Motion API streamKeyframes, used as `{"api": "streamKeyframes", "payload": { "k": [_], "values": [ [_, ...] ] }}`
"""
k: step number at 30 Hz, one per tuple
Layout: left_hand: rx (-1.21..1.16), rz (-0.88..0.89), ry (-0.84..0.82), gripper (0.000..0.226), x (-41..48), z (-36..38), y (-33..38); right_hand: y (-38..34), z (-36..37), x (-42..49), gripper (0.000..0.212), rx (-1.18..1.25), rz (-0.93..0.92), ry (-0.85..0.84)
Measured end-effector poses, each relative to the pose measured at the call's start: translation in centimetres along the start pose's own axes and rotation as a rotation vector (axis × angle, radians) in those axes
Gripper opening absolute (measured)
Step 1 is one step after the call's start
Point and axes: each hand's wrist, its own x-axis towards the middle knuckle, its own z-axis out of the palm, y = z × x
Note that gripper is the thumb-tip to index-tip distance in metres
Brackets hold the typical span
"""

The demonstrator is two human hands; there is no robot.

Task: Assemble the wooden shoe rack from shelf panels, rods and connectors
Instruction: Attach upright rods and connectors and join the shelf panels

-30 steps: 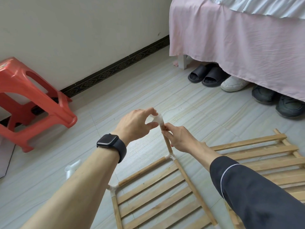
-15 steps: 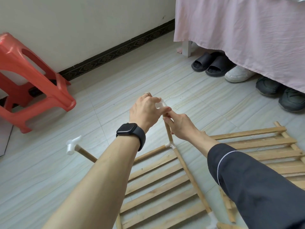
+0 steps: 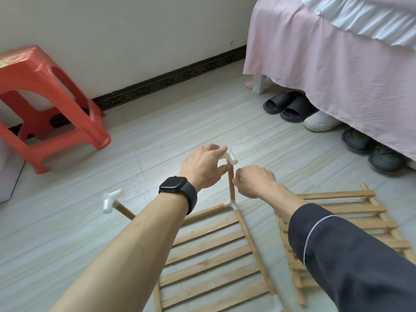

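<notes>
— What's farthest left?

— A red plastic stool (image 3: 51,104) against the wall, on the pale tiled floor (image 3: 67,239). Nearer, a slanted wooden rod (image 3: 125,212) rises from behind the left forearm, capped by a white plastic T-shaped connector (image 3: 111,199).

— And the hands?

— The left hand (image 3: 202,167), with a black smartwatch (image 3: 174,185) on its wrist, pinches a second white connector (image 3: 232,157): forefinger along the top, thumb beneath. That connector sits on top of an upright wooden rod (image 3: 231,188), whose foot is plugged into a white corner joint (image 3: 231,204).

— The right one?

— The right hand (image 3: 254,181), coming out of a dark sleeve (image 3: 351,262), has its fingers curled just beside the upright rod. I cannot tell whether it actually grips it.

— Where is the rack itself?

— Flat on the floor below the hands: a slatted wooden shelf panel (image 3: 209,264) framed by rods, the corner joint at its far right corner. A second slatted wooden panel (image 3: 351,209) lies just to its right.

— Anything beyond?

— Black slippers (image 3: 283,106), a white shoe (image 3: 319,121) and dark shoes (image 3: 371,149) line the edge of a bed draped in pink cloth (image 3: 337,64).
</notes>
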Motion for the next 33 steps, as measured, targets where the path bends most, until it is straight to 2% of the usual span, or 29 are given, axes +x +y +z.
{"api": "streamKeyframes", "payload": {
  "k": [2,7,12,17,21,25,30,33],
  "values": [
    [0.002,-0.024,0.007,0.054,-2.2,-2.0,-0.7,-0.8,-2.8,-2.5,0.032,-0.119,-0.036,-0.050],
    [-0.062,-0.202,0.099,0.051,-10.5,-8.3,-3.7,-5.9,-9.6,-9.6,0.028,-0.106,-0.214,0.068],
    [-0.118,-0.365,0.123,0.045,-21.9,-10.1,-8.0,-13.8,-9.8,-17.1,0.029,-0.053,-0.380,0.047],
    [-0.173,-0.502,0.021,0.040,-33.7,-6.5,-12.9,-21.8,-3.8,-24.1,0.028,-0.035,-0.579,-0.111],
    [-0.232,-0.628,-0.114,0.039,-41.2,-1.7,-16.3,-26.6,3.1,-28.2,0.030,-0.006,-0.707,-0.161],
    [-0.326,-0.719,-0.236,0.041,-46.0,3.0,-18.7,-29.5,10.9,-30.9,0.029,-0.137,-0.809,-0.235],
    [-0.426,-0.764,-0.316,0.047,-48.4,8.9,-20.1,-30.8,18.5,-30.5,0.025,-0.278,-0.693,-0.407],
    [-0.466,-0.772,-0.341,0.052,-48.1,11.8,-21.3,-30.8,21.9,-29.0,0.035,-0.268,-0.599,-0.460]
  ]
}}
